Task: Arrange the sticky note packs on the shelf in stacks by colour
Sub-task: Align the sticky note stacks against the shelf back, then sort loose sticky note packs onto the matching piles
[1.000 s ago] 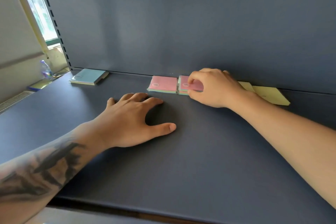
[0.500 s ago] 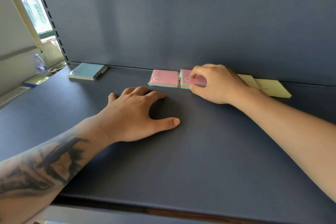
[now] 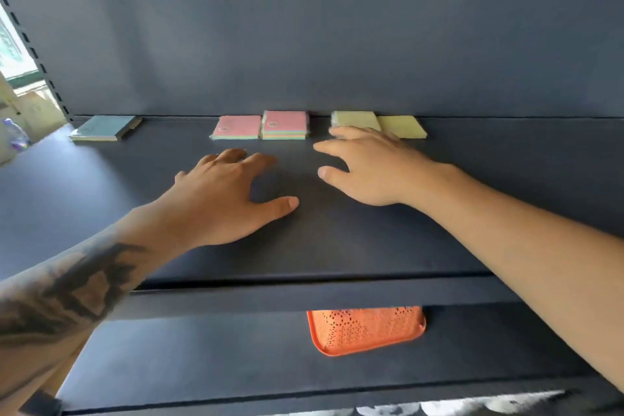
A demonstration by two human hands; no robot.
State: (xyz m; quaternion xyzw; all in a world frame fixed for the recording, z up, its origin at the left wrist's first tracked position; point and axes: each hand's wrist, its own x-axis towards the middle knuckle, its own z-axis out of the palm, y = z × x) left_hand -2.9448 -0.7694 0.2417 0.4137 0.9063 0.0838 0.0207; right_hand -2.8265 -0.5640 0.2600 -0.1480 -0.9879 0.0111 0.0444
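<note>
Along the back wall of the dark shelf [image 3: 337,246] lie sticky note packs. A blue pack [image 3: 103,128] is at the far left. Two pink-topped packs sit side by side in the middle, a thin one [image 3: 236,128] and a thicker multicolour-edged stack [image 3: 285,125]. Two yellow packs [image 3: 354,120] [image 3: 401,127] lie to the right. My left hand [image 3: 229,199] rests flat on the shelf with fingers spread, in front of the pink packs. My right hand [image 3: 371,169] hovers open over the shelf, its fingers just in front of the left yellow pack, holding nothing.
An orange perforated basket [image 3: 366,329] sits on the lower shelf, partly hidden under the upper shelf's front edge. A perforated upright [image 3: 33,57] and a window are at the far left, with a plastic bottle [image 3: 15,137] beyond.
My right hand let go of the right pink stack and drew back to the right, opening. The view pulled back and tilted down, showing the lower shelf. My left hand stayed put.
</note>
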